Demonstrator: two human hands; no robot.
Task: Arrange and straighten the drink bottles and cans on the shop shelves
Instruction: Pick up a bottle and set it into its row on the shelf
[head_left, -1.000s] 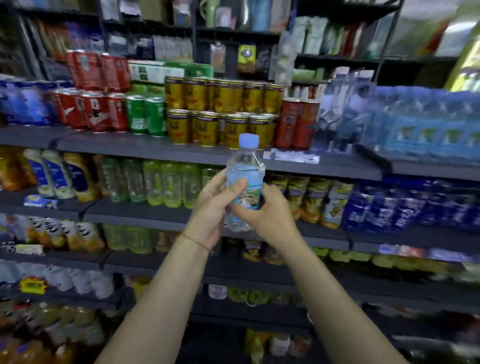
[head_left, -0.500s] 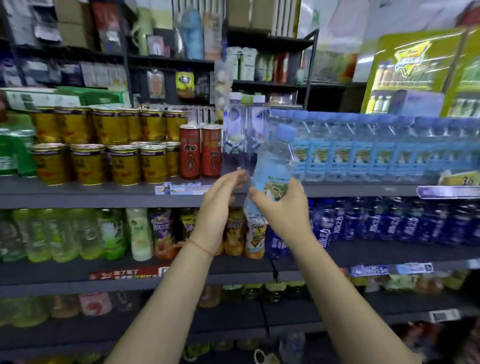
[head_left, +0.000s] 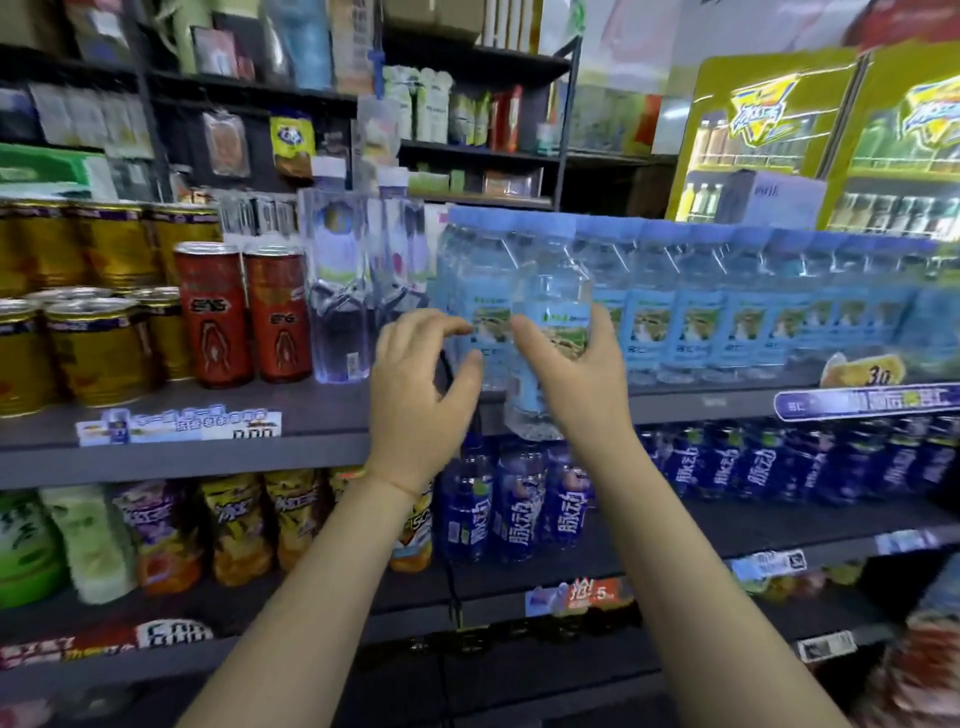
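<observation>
- The right hand (head_left: 582, 374) is wrapped round the lower half of a small water bottle (head_left: 553, 312), thumb across the label, and holds it upright in the air in front of the shelf edge (head_left: 311, 447), its base below the level of the shelf top.
- The left hand (head_left: 421, 395) holds nothing; its fingers are loosely curled and spread, hovering just beside the bottle without touching it, as far as I can tell.
- The carried bottle is directly in front of the row of matching water bottles (head_left: 737, 306), near that row's left end, so it looks like it belongs there and is not yet set down.
- That row looks fairly even already, with labels mostly facing forward, though the picture is blurred further right.
- To the left stand two tall clear bottles (head_left: 358, 291), then two red cans (head_left: 244, 312) and stacked gold cans (head_left: 88, 343); these look upright and grouped.
- The shelf below holds dark blue bottles (head_left: 519, 504) and mixed juice bottles (head_left: 234, 525), which look less even.
- Judgement: this one placement is close to finished; seating the bottle and facing its label remain, and the lower shelves probably need attention too.
</observation>
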